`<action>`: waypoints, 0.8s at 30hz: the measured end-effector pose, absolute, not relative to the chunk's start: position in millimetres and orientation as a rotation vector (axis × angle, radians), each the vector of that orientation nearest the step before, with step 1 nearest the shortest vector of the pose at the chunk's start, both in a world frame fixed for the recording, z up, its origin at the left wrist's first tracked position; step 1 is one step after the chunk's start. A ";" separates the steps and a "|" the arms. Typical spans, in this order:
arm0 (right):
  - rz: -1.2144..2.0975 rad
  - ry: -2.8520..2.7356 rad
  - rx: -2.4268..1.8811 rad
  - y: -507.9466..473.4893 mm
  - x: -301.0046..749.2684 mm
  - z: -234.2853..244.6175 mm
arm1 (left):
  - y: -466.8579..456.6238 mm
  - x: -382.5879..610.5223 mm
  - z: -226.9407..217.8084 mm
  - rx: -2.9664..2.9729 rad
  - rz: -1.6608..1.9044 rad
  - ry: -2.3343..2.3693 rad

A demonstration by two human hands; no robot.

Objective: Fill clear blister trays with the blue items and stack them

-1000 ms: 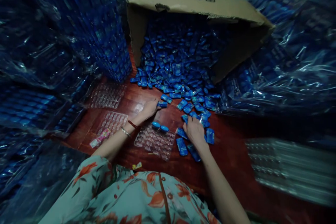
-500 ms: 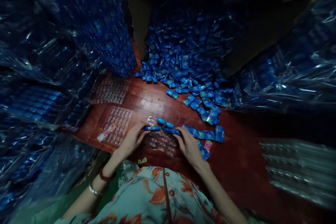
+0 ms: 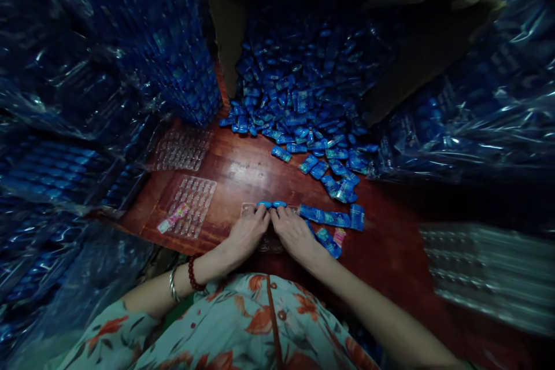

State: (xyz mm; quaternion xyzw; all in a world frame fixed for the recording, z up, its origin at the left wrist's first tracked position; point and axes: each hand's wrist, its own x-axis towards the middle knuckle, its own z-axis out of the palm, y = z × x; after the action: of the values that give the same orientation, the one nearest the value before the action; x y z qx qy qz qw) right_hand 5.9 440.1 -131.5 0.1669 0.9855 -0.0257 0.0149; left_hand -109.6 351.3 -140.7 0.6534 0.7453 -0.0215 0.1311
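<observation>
A clear moulded plastic tray (image 3: pixel 248 207) lies on the reddish-brown wooden table in front of me, mostly covered by my hands. Two small glossy blue containers, a left one (image 3: pixel 264 204) and a right one (image 3: pixel 279 204), show at its far edge just beyond my fingertips. My left hand (image 3: pixel 250 226) is closed, fingers curled down over the tray. Close beside it, my right hand (image 3: pixel 291 232) has its fingers bent the same way. The small blue containers that each held are now hidden under the fingers. To the right lies a row of blue packs (image 3: pixel 325 217).
A torn-open cardboard box (image 3: pixel 228 40) spills a heap of blue packs (image 3: pixel 299 104) onto the table. Another clear tray (image 3: pixel 195 205) with a pink strip (image 3: pixel 173 218) lies left. Stacked clear trays (image 3: pixel 485 277) stand right. Plastic-wrapped blue stacks (image 3: pixel 173 58) rise at the sides.
My hands have come together over the tray, bringing down the blue containers they held. These are now out of sight under my fingers. The view has shifted slightly.
</observation>
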 end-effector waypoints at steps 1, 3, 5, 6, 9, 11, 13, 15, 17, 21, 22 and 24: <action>-0.094 3.064 0.505 441.2 5.9 -132.2 | 352.9 -106.2 -140.3 1.932 -0.126 2.169; -0.128 3.065 0.484 444.3 8.2 -136.1 | 354.8 -101.8 -140.5 2.042 -0.222 2.178; -0.186 3.095 0.485 448.2 12.8 -142.5 | 356.1 -101.3 -140.7 2.179 -0.268 2.179; -0.228 3.118 0.500 450.3 15.5 -146.1 | 357.0 -102.7 -140.6 2.234 -0.273 2.178; -0.410 3.201 0.574 455.9 23.5 -157.3 | 358.9 -112.7 -141.1 2.269 -0.180 2.180; -0.488 3.273 0.595 457.7 26.6 -163.6 | 357.7 -121.8 -145.3 2.229 -0.037 2.184; -0.447 3.352 0.589 456.8 26.7 -167.6 | 353.8 -129.7 -154.4 2.253 0.153 2.186; -0.314 3.411 0.602 453.9 24.7 -168.8 | 348.8 -135.0 -166.4 2.358 0.372 2.199; -0.226 3.425 0.637 451.6 24.1 -167.6 | 344.4 -137.7 -176.9 2.430 0.569 2.260; -0.403 3.429 0.889 463.0 41.7 -165.5 | 336.9 -136.1 -182.6 2.279 0.926 2.422; -0.468 3.403 1.007 470.2 50.2 -166.4 | 335.3 -132.9 -181.3 2.249 1.047 2.398; -0.498 3.289 1.196 487.0 68.3 -170.0 | 334.8 -120.3 -177.1 2.316 1.210 2.192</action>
State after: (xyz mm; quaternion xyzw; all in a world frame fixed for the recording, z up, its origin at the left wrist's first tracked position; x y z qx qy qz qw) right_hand 68.3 487.0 -170.0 0.3317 0.9125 -0.1381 -0.1953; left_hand -120.3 334.8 -177.1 0.6729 0.6368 0.3515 -0.1344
